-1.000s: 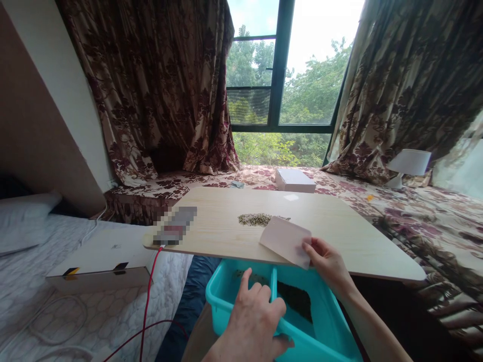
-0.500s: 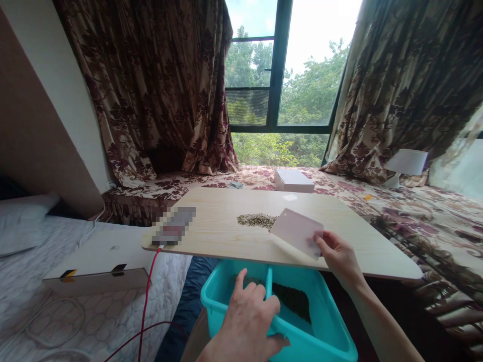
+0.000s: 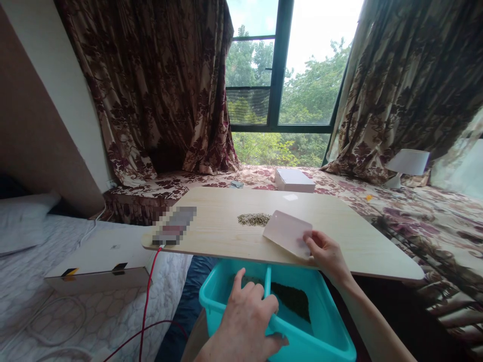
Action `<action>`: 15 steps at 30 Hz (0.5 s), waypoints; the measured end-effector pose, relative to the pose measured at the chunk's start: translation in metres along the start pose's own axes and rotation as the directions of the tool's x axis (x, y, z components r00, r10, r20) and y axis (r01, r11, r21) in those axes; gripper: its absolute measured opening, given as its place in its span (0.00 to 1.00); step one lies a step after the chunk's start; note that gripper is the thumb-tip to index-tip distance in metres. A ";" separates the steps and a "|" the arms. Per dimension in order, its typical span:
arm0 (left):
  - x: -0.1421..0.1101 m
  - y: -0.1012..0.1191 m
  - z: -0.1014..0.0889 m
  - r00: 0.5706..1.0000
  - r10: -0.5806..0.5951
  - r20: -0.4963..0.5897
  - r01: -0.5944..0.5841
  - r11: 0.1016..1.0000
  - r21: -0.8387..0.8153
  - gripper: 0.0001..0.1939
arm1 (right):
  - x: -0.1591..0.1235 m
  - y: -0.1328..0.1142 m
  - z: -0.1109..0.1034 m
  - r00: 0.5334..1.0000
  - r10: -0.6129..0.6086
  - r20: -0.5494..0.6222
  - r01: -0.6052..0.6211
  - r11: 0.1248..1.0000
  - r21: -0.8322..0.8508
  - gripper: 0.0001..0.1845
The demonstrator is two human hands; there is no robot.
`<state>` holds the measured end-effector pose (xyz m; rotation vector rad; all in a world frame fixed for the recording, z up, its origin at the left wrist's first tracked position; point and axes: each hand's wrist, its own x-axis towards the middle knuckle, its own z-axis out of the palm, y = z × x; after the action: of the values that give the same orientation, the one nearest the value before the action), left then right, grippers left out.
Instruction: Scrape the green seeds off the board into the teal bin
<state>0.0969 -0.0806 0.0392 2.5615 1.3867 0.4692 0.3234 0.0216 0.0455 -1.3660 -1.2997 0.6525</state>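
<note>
My right hand [image 3: 327, 255] pinches a pale pink flat card [image 3: 287, 233] by its right edge, its far corner resting on the light wooden tabletop [image 3: 222, 226] just right of a small heap of greenish grains [image 3: 254, 219]. My left hand [image 3: 245, 322] grips the near rim of a turquoise plastic bin [image 3: 328, 332] held under the table's front edge. The bin has a centre divider [image 3: 267, 281] and dark grains in its right compartment [image 3: 292, 299], with a few in the left.
A blurred flat object [image 3: 174, 225] with a red cable [image 3: 145, 306] lies at the table's left end. A white box [image 3: 295, 179] and white lamp [image 3: 405, 165] sit on the patterned window seat. A flat cardboard box [image 3: 100, 259] rests on the bed at left.
My right hand first lifted the card away to the right, then brought it back down and leftward beside the grain heap. The bin and left hand shifted slightly left.
</note>
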 end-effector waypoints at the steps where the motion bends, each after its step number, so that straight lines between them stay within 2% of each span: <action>1: 0.000 0.000 0.000 1.000 0.002 -0.006 -0.002 1.000 -0.002 0.21 | -0.004 -0.002 0.004 0.999 0.015 0.039 -0.016 1.000 0.014 0.17; 3: -0.001 0.001 -0.001 1.000 0.002 -0.009 -0.002 1.000 -0.001 0.21 | -0.015 -0.008 0.012 0.992 0.023 0.126 -0.029 0.999 0.040 0.18; 6: 0.000 0.002 -0.003 1.000 -0.003 0.002 0.003 1.000 0.011 0.20 | -0.028 -0.016 0.020 0.966 -0.030 0.256 0.014 0.998 0.065 0.18; 8: -0.001 0.001 -0.003 1.000 -0.005 0.001 0.005 1.000 0.014 0.20 | -0.030 -0.020 0.018 0.954 -0.062 0.292 0.045 0.997 0.067 0.18; 10: -0.004 -0.003 -0.002 1.000 -0.002 -0.012 0.002 1.000 0.012 0.20 | -0.026 -0.021 0.010 0.970 -0.065 0.233 0.049 0.996 0.075 0.19; 12: -0.010 -0.009 0.000 1.000 0.000 -0.028 0.000 1.000 0.015 0.20 | -0.016 -0.018 -0.002 0.996 -0.040 0.082 0.033 0.996 0.083 0.21; 15: -0.022 -0.020 0.002 0.999 -0.025 -0.029 0.026 0.999 0.044 0.20 | 0.001 -0.011 -0.018 0.993 -0.011 -0.114 0.014 0.999 0.032 0.20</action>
<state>0.0712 -0.0881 0.0274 2.5780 1.4537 0.4780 0.3363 0.0149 0.0607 -1.3475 -1.2007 0.5767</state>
